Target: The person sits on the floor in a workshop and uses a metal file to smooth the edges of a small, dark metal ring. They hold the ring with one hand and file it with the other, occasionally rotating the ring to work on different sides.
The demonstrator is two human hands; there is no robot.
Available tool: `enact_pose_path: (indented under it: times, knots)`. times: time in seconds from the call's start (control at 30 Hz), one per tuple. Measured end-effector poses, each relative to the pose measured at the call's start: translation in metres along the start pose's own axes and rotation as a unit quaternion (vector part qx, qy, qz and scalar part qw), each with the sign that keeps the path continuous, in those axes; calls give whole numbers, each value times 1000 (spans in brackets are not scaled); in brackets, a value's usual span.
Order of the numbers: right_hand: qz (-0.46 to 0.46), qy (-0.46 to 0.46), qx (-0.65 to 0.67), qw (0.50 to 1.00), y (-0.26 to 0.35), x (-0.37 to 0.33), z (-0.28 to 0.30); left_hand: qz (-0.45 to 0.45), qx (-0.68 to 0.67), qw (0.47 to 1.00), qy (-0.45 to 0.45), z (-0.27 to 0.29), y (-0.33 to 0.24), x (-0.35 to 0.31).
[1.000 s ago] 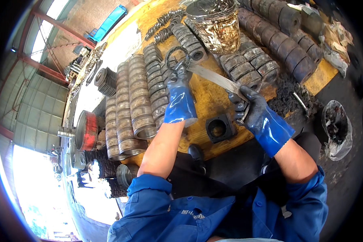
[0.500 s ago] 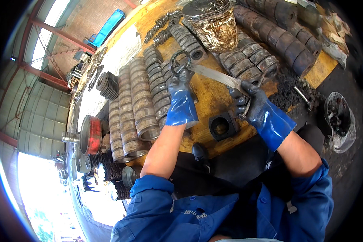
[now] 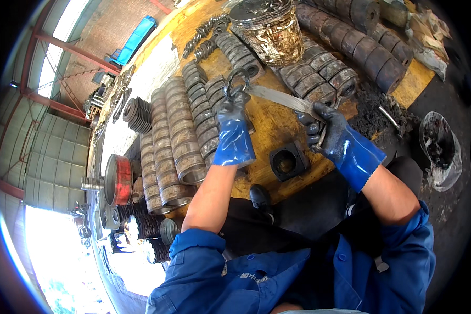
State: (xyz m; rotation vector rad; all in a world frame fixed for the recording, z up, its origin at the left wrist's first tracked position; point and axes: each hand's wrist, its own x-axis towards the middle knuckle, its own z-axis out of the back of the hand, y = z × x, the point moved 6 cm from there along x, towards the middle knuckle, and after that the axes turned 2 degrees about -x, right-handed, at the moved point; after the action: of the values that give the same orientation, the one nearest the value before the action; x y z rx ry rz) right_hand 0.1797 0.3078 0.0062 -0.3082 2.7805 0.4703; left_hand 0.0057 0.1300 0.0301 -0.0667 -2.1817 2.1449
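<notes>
Dark round metal ring (image 3: 238,71) is to the near left of the grease-streaked, dark-rimmed bucket (image 3: 275,44). Farther left of that bucket, long rows of brown, grooved metal cylinders (image 3: 183,135) lie side by side. On the bucket's near side lies a black, square, round-holed metal block (image 3: 300,158). At its near left, the blue-gloved left hand (image 3: 232,112) pinches the ring's near edge; at its near right, the blue-gloved right hand (image 3: 334,132) curls its fingers round one end of a flat, pale metal strip (image 3: 280,98).
</notes>
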Motion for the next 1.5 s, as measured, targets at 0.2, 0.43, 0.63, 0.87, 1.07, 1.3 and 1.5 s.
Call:
enact_pose_path:
  times: [0.2, 0.43, 0.63, 0.87, 1.07, 1.3, 1.5]
  knots:
    - [13, -16, -12, 1000, 1, 0, 5, 0, 9, 1000, 3, 1, 1, -1]
    - [8, -20, -20, 1000, -1, -3, 5, -1, 18, 1000, 8, 1, 0, -3]
    - [6, -5, -16, 1000, -2, -5, 3, 0, 27, 1000, 13, 0, 0, -6]
    - [10, 4, -23, 1000, -1, -6, 5, 1, 39, 999, 18, 1, -1, -8]
    - [7, 20, -11, 1000, -1, -5, 9, 5, 52, 998, 23, 0, 1, -9]
    - [11, -27, -26, 999, 6, -12, 5, 8, 73, 997, 35, 0, 3, -11]
    - [43, -41, -38, 997, 13, -14, 9, 9, 115, 992, 55, -1, 0, -14]
